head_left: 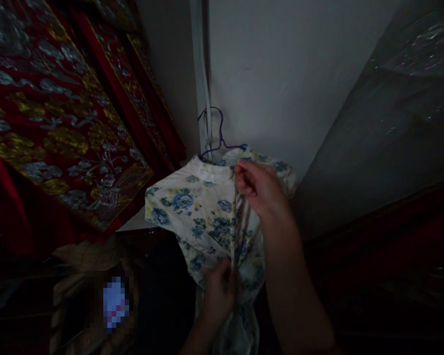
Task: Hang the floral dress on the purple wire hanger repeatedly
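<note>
A white short-sleeved dress with blue flowers hangs from a purple hanger, its front split by a vertical opening edge. My right hand is closed at the collar, its thumb and fingertips pinching the cloth by the neck opening. Lower down, my left hand pinches the front edge near the waist. The hanger's hook is caught by a pale strip running down the wall corner. My forearm covers part of the dress's right side, and dim light hides fine detail such as buttons.
Red cloth embroidered in gold and silver hangs on the left. Clear plastic sheeting covers something at the right. A pale wall stands behind the dress. At lower left is a woven basket beside a blurred-out bright patch.
</note>
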{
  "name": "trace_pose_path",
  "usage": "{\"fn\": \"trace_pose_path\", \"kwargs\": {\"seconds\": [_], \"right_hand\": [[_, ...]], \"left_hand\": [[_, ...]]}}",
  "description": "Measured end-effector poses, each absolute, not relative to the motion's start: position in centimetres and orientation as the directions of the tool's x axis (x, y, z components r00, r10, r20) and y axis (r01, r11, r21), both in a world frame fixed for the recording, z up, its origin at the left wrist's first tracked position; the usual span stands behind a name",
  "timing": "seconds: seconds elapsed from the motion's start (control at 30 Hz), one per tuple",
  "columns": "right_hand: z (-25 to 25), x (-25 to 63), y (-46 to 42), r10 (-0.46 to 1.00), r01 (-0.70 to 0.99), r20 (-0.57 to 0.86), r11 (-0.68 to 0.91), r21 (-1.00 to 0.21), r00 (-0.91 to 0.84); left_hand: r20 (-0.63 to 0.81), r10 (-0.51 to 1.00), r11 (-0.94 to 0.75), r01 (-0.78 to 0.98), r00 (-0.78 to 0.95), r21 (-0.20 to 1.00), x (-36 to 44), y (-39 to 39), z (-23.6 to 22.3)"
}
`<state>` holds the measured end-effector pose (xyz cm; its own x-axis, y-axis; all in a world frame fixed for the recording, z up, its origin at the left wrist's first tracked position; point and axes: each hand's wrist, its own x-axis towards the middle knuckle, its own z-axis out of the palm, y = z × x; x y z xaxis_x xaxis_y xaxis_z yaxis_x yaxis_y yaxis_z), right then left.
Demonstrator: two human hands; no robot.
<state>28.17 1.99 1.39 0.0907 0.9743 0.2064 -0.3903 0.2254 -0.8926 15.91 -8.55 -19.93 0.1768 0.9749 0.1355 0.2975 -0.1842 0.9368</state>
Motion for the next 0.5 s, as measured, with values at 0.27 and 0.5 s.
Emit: {"fn": "trace_pose_path", "kwargs": {"seconds": [0.27,0.5], "right_hand": [[-0.1,27.4,-1.5,0.957,-0.41,0.27,0.289,-0.865,0.106],[0.3,26.2,-1.1,0.897,-0.223,0.436,0.439,-0.87,0.065]], "left_hand": [[0.537,0.833,-0.551,0.296,0.135,0.78,13.1,-3.4,-9.8],[0.874,0.453,-0.811,0.486,0.174,0.324,13.1,-0.3,1.6]]}}
